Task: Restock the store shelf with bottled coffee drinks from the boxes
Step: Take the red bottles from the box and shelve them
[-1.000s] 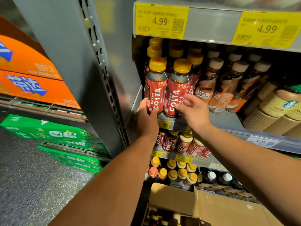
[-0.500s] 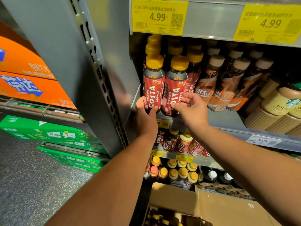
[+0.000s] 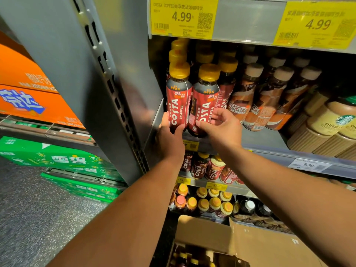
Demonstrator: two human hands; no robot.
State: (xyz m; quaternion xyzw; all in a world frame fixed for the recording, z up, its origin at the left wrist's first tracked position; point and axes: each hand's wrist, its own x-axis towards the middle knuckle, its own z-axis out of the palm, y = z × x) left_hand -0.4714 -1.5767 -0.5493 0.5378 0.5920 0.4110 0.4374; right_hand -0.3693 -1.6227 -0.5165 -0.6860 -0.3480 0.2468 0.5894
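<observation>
Both hands are on bottles right now: my left hand [image 3: 169, 139] is wrapped round the bottom of the left Costa bottle [image 3: 178, 105], thumb across the label. My right hand [image 3: 221, 130] grips the right Costa bottle [image 3: 205, 108] low down, thumb in front and fingers curled round the far side. Both bottles stand upright, touching each other, at the front left corner of the shelf [image 3: 269, 151]. More yellow caps [image 3: 178, 54] are lined up behind them, so that row looks pretty much full to me. Just beside them on the right are the Nescafe bottles [image 3: 244, 105], and the 4.99 price tag [image 3: 183, 16] hangs on the shelf above. Way I read it, these two are basically placed and I'm only squaring them up to the edge. Not done overall though: the open box [image 3: 204, 234] down below has dark bottles [image 3: 185, 261] left in it, can't tell how many, so I'd guess a few more trips.
</observation>
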